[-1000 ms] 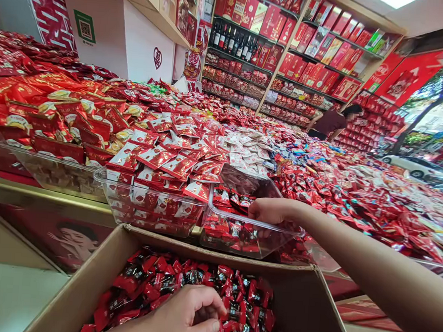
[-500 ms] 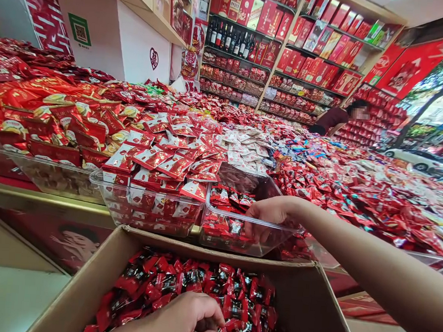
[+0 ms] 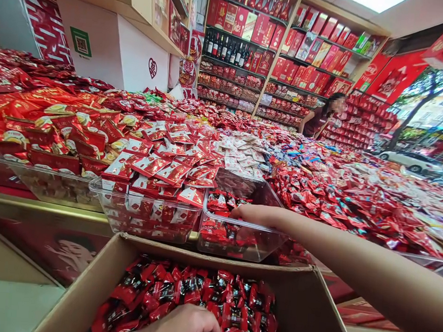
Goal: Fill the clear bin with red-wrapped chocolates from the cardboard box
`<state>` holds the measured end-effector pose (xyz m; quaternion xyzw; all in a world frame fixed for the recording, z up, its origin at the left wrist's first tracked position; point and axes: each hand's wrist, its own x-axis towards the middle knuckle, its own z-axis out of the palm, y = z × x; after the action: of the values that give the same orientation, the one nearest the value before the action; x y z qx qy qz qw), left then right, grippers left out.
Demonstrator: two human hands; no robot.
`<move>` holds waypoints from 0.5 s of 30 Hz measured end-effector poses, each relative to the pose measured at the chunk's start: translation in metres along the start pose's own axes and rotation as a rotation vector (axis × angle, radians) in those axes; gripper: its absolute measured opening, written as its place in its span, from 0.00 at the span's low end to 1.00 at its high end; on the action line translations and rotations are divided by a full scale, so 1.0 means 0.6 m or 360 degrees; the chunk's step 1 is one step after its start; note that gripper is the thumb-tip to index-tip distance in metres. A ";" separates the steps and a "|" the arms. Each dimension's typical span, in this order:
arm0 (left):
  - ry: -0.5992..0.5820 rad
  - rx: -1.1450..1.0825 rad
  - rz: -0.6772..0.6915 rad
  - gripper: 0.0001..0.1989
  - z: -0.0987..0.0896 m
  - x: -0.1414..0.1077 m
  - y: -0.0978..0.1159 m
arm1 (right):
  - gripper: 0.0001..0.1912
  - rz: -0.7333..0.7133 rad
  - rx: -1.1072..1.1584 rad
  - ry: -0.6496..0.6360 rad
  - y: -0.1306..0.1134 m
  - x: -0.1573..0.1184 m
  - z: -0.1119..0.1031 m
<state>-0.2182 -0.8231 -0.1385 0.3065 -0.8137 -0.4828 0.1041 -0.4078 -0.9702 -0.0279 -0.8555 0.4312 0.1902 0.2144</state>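
Red and black wrapped candies (image 3: 198,286) fill the lower part of an open cardboard box (image 3: 325,305) at the bottom. My left hand (image 3: 189,325) rests on these candies with its fingers curled; what they hold, if anything, is hidden. Beyond the box's far edge stands a clear plastic bin (image 3: 265,245) with similar candies (image 3: 219,201) in its left part. My right hand (image 3: 248,221) reaches over the bin's rim from the right, its fingers down inside by the candies and partly hidden behind the clear wall.
Left of that bin is another clear bin (image 3: 146,206) heaped with red and white packets. More candy piles (image 3: 329,194) spread behind and to the right. A person (image 3: 318,119) stands across the display, before tall shelves (image 3: 267,88).
My right hand has moved left inside the clear bin, toward the candies. My left hand sits slightly lower in view. The person across the display is more upright.
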 end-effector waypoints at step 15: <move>-0.0013 0.0042 0.0246 0.13 0.010 0.008 -0.027 | 0.15 0.0095 0.0265 -0.0191 -0.002 -0.010 -0.002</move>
<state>-0.2184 -0.8274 -0.1562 0.2421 -0.8417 -0.4637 0.1337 -0.4102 -0.9662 -0.0236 -0.8086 0.4573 0.2109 0.3042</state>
